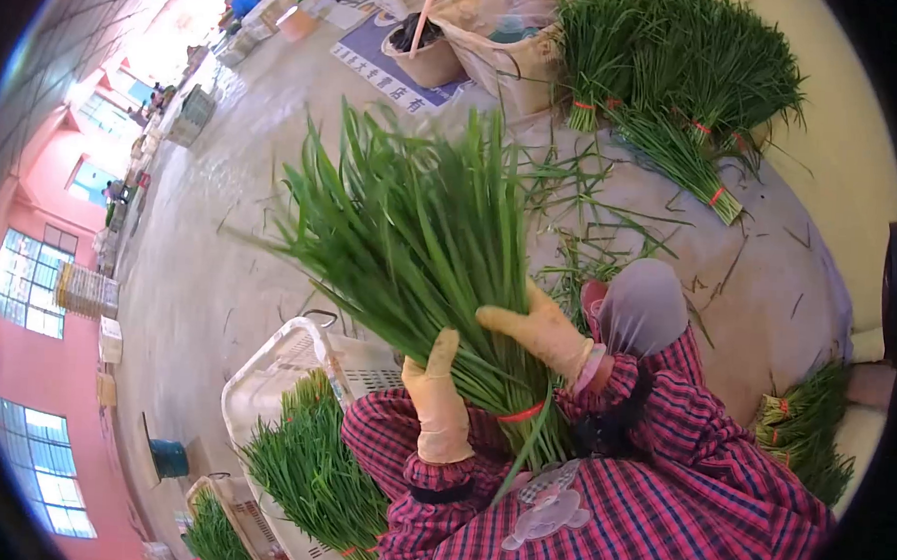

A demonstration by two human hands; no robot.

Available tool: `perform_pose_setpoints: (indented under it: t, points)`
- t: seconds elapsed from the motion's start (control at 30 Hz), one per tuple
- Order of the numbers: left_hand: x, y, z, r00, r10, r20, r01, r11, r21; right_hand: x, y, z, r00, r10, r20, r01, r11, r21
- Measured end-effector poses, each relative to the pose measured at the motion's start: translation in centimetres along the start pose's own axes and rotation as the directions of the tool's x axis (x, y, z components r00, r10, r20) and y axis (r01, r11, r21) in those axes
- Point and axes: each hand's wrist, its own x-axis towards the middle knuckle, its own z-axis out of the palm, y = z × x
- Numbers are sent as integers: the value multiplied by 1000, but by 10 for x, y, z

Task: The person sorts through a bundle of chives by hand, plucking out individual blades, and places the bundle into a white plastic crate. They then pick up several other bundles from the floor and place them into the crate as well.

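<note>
A large bunch of long green leaves [410, 238] is held up over my lap, its tips pointing away from me. A red band [520, 413] goes round its lower stems. My left hand [440, 400], in a pale rubber glove, grips the bunch from the left side, thumb up. On the right side, my right hand [541, 334], gloved alike, is wrapped round it with the thumb lying across the leaves. The stem ends rest against my plaid apron [638, 519].
A white crate [340, 365] with green bunches stands at the left, another crate below it. Banded bunches [678, 70] are piled at the upper right beside a basket [513, 68] and a bucket [423, 59]. Loose leaves litter the floor. More bunches [802, 436] lie at right.
</note>
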Motion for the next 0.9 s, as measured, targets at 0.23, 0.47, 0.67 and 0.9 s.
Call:
perform_pose_setpoints:
  t: [0.23,0.47,0.67,0.9]
  points:
    - [1,3,-8,995,-23,-96,12,994,-111,7,7,-22,987,161,-6,-157,966,208]
    - [6,1,-22,999,-48,22,51,986,-160,2,6,-18,991,107,79,-120,975,186]
    - [10,7,-27,997,-70,21,73,978,-195,0,9,-17,978,103,179,-116,991,60]
    - [27,25,-22,992,-7,126,10,1000,-23,2,16,-15,954,97,283,-75,993,-88]
